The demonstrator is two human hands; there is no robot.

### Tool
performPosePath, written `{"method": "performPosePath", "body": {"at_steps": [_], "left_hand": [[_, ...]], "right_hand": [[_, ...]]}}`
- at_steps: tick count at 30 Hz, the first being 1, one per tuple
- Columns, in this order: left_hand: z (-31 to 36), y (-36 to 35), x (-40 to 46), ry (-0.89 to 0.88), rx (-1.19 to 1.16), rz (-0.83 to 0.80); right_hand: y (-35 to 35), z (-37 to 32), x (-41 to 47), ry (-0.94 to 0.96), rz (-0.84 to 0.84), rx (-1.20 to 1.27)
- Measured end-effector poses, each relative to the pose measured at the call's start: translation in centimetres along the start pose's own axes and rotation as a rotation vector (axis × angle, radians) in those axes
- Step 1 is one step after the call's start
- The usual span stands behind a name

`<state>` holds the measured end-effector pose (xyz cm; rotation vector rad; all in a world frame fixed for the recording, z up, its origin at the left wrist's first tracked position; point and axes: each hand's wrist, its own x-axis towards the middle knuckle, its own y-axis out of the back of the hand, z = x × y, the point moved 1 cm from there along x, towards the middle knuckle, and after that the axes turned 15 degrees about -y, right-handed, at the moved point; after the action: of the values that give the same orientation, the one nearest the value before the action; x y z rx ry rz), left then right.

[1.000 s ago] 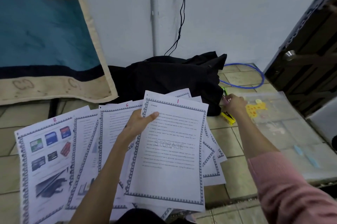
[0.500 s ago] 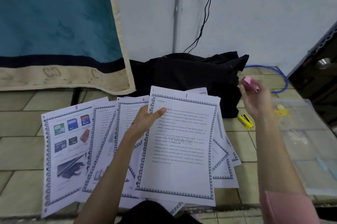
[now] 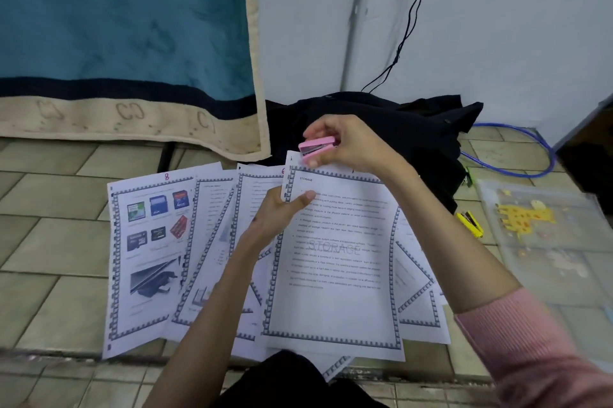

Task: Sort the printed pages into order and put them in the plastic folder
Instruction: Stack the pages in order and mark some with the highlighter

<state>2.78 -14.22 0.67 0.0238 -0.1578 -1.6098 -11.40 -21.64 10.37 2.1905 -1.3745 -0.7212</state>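
L hand [image 3: 278, 211]: I see it pinching the top page [image 3: 335, 258] at its upper-left edge, thumb on the print, fingers behind.
R hand [image 3: 348, 143]: clenched round a pink stapler [image 3: 315, 148], held just over the page's top-left corner, at 12 o'clock from L hand.
Top page: headed STORAGE, w/ grey watermark, lying over the fan.
Pages [image 3: 212, 241]: fanned on the tile floor [image 3: 49, 241]; sheet marked 8 [image 3: 149, 251] w/ memory-card pics at 9 o'clock, rest overlapping under the top page.
Folder [image 3: 557, 248]: clear plastic, giraffe print, flat on floor at 3 o'clock, apart from pages.
Yellow stapler [image 3: 469, 223]: on floor btwn pages and folder.
Black cloth [image 3: 398, 128]: heaped at 12 o'clock by the wall.
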Motion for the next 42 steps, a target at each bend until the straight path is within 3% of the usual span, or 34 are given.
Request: {"method": "performPosePath", "body": {"at_steps": [3, 6, 12, 17, 20, 42], "left_hand": [[-0.3, 0.4, -0.2, 0.001, -0.013, 0.013], [-0.6, 0.6, -0.2, -0.002, -0.015, 0.018], [-0.5, 0.8, -0.3, -0.008, -0.054, 0.014], [-0.2, 0.8, -0.4, -0.007, -0.08, 0.014], [-0.3, 0.9, -0.3, -0.006, -0.074, 0.019], [-0.4, 0.6, -0.1, -0.015, -0.044, 0.016]], "right_hand": [[-0.2, -0.5, 0.4, 0.013, -0.046, -0.091], [-0.4, -0.7, 0.7, 0.062, 0.026, -0.163], [-0.1, -0.5, 1.5, 0.104, 0.069, -0.13], [-0.3, -0.7, 2.2, -0.038, -0.083, -0.078], [-0.6, -0.8, 2.1, 0.01, -0.17, -0.158], [-1.3, -1.6, 2.7, 0.06, -0.244, -0.317]]}}
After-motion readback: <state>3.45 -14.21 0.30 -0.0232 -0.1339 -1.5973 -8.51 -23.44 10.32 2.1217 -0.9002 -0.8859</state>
